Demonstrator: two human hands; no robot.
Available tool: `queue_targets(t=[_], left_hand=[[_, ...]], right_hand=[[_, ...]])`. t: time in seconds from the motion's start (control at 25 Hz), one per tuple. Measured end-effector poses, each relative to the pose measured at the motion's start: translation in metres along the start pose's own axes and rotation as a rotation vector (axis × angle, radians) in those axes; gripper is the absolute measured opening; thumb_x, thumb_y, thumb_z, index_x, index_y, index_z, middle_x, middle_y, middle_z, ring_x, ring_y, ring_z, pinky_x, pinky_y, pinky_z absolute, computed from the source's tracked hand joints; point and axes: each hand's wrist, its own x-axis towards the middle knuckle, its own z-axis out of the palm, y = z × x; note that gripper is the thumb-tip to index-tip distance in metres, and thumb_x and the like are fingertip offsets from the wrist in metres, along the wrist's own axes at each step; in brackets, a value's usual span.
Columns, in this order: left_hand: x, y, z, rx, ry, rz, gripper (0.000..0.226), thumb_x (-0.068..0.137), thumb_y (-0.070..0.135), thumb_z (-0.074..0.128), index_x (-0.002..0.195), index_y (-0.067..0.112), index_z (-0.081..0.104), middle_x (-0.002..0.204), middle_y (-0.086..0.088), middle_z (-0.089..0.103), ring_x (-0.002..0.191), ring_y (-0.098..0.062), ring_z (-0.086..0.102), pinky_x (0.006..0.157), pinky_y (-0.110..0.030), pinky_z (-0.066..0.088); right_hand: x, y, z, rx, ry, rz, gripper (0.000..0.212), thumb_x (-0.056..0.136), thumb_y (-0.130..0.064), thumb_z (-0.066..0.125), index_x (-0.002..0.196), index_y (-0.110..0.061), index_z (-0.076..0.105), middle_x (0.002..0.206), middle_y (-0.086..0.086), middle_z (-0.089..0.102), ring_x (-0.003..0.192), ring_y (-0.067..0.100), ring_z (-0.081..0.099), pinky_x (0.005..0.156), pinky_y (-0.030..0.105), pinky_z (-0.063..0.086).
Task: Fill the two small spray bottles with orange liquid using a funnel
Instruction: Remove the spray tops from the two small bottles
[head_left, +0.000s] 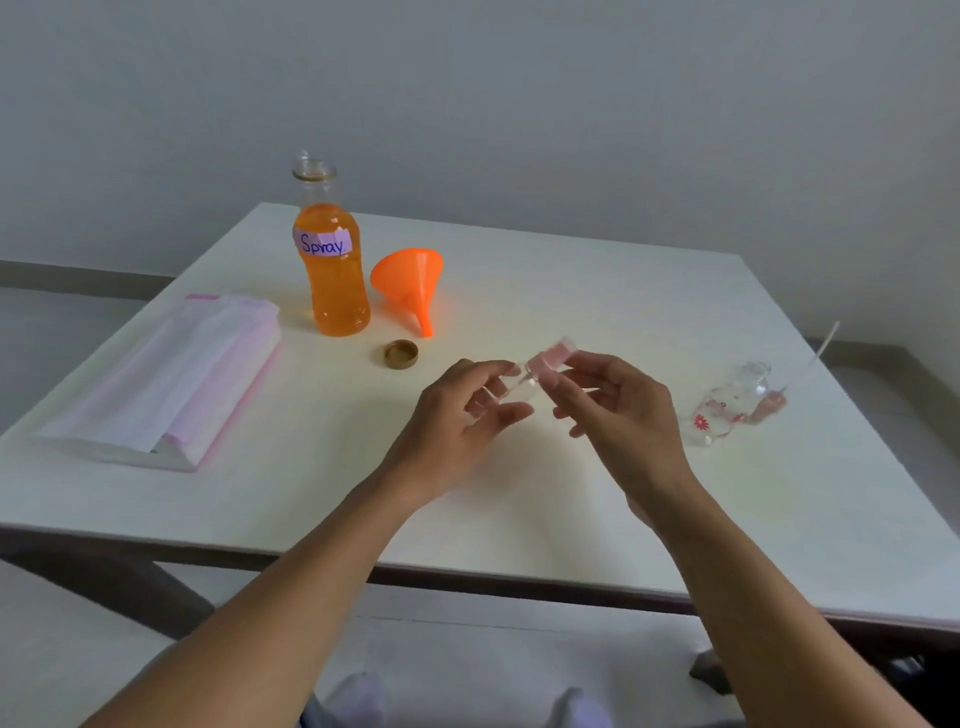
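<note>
A small clear spray bottle with a pink top (537, 366) is held tilted above the table centre. My left hand (462, 410) pinches its clear body and my right hand (613, 410) pinches the pink top. A second small clear bottle with a red flower print (727, 405) lies on its side at the right, uncapped, with its pink spray head and white tube (810, 364) beside it. An open bottle of orange liquid labelled "Spray" (332, 260) stands at the back. The orange funnel (410, 283) lies on its side next to it.
A gold bottle cap (401, 354) lies in front of the big bottle. A pink-edged plastic pouch (171, 384) lies on the left of the white table (519, 493). A wall stands behind the table.
</note>
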Motion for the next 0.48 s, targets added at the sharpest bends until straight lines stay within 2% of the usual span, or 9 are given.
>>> queue_targets(t=[0.16, 0.28, 0.36, 0.48], left_hand=[[0.011, -0.004, 0.009, -0.065, -0.088, -0.03, 0.034, 0.089, 0.036, 0.068, 0.12, 0.026, 0.064, 0.101, 0.006, 0.063, 0.094, -0.008, 0.061, 0.076, -0.009, 0.047], [0.014, -0.009, 0.011, -0.075, -0.156, -0.05, 0.023, 0.094, 0.033, 0.063, 0.117, 0.028, 0.064, 0.097, 0.005, 0.064, 0.09, -0.009, 0.061, 0.075, -0.012, 0.046], [0.014, -0.008, 0.009, -0.105, -0.23, -0.076, 0.022, 0.098, 0.034, 0.055, 0.116, 0.025, 0.064, 0.093, 0.008, 0.065, 0.087, -0.006, 0.062, 0.077, -0.016, 0.047], [0.013, -0.005, 0.005, -0.148, -0.289, -0.091, 0.031, 0.096, 0.041, 0.051, 0.119, 0.024, 0.063, 0.096, 0.007, 0.069, 0.089, -0.008, 0.065, 0.081, -0.023, 0.052]], right_hand=[[0.019, 0.009, 0.001, 0.02, 0.049, 0.031, 0.012, 0.087, -0.03, 0.08, 0.091, -0.019, 0.077, 0.099, -0.011, 0.078, 0.072, 0.012, 0.061, 0.068, 0.027, 0.052], [0.027, 0.013, -0.003, -0.06, -0.011, 0.0, 0.011, 0.093, -0.016, 0.074, 0.083, -0.01, 0.074, 0.095, -0.009, 0.075, 0.06, 0.0, 0.058, 0.066, 0.021, 0.046], [0.027, 0.013, -0.006, -0.094, -0.049, -0.033, 0.011, 0.095, -0.01, 0.07, 0.087, -0.004, 0.073, 0.097, -0.009, 0.073, 0.059, -0.003, 0.059, 0.065, 0.019, 0.046], [0.027, 0.01, -0.012, -0.032, -0.143, -0.064, 0.009, 0.096, -0.005, 0.067, 0.103, 0.0, 0.07, 0.104, -0.003, 0.073, 0.07, 0.0, 0.062, 0.064, 0.023, 0.048]])
